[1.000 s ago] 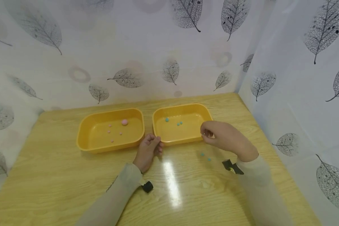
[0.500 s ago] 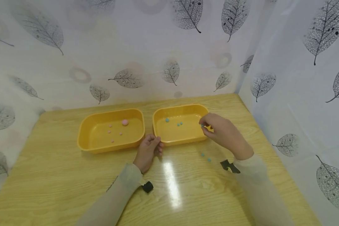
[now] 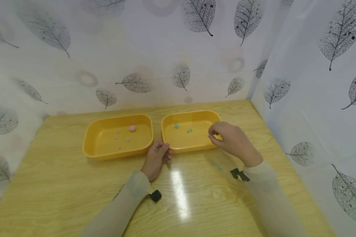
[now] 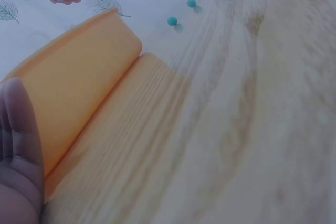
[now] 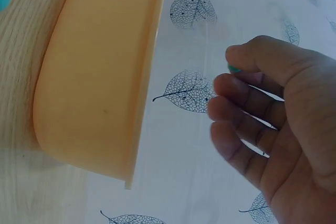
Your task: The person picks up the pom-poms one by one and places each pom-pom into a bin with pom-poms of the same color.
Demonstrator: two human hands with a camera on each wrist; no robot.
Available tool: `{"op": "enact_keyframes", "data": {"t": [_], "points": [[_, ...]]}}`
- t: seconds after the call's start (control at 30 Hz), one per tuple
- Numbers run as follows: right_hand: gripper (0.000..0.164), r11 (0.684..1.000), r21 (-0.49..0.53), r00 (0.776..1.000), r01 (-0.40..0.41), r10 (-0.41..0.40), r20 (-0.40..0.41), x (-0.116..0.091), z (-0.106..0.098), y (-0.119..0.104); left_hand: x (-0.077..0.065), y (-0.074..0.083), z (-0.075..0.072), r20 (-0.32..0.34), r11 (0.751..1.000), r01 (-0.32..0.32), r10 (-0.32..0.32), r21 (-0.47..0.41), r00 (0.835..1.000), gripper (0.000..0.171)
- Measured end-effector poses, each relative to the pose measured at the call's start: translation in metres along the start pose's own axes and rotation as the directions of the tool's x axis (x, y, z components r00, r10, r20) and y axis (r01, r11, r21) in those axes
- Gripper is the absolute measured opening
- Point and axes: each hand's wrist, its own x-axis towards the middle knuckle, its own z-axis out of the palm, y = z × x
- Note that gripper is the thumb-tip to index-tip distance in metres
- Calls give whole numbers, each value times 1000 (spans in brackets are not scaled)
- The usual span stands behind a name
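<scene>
Above the right end of a yellow tray [image 3: 185, 148], my right hand [image 3: 233, 141] pinches a small teal ball [image 5: 234, 69] between thumb and index finger. Its other fingers are loosely curled. My left hand [image 3: 155, 161] holds the near left corner of the same tray, thumb at the rim; the left wrist view has its fingers [image 4: 21, 124] against the outer wall. Inside this tray lie a larger teal ball [image 3: 176, 126] and two smaller teal balls [image 3: 190, 130]. Two more teal balls [image 4: 181, 12] rest on the table in front of it, below my right hand.
A second yellow tray [image 3: 115, 156] stands just left, holding a large pink ball [image 3: 132, 128] and several small pink ones [image 3: 128, 140]. The wooden table [image 3: 195, 204] backs onto a leaf-print sheet [image 3: 154, 49], which also rises along the right side.
My right hand has shifted slightly left and farther over the right tray, its teal ball still pinched. The left hand stays at the tray's corner. The head view has tilted slightly.
</scene>
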Motion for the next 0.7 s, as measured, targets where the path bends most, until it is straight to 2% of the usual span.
{"op": "enact_keyframes", "data": {"t": [0.3, 0.47, 0.57, 0.7], "points": [[12, 998, 4, 990, 60, -59, -128, 5, 5, 10, -1, 0, 3, -7, 1000, 4, -4, 3, 1000, 16], [13, 997, 8, 982, 72, -70, -177, 24, 8, 19, -1, 2, 2, -18, 1000, 10, -10, 1, 1000, 15], [11, 998, 36, 988, 48, -43, -146, 42, 5, 24, -1, 2, 2, -23, 1000, 14, -14, -1, 1000, 15], [10, 997, 72, 1000, -30, 30, -9, 71, -1, 31, 0, 1, 3, -15, 1000, 14, -14, -3, 1000, 15]]}}
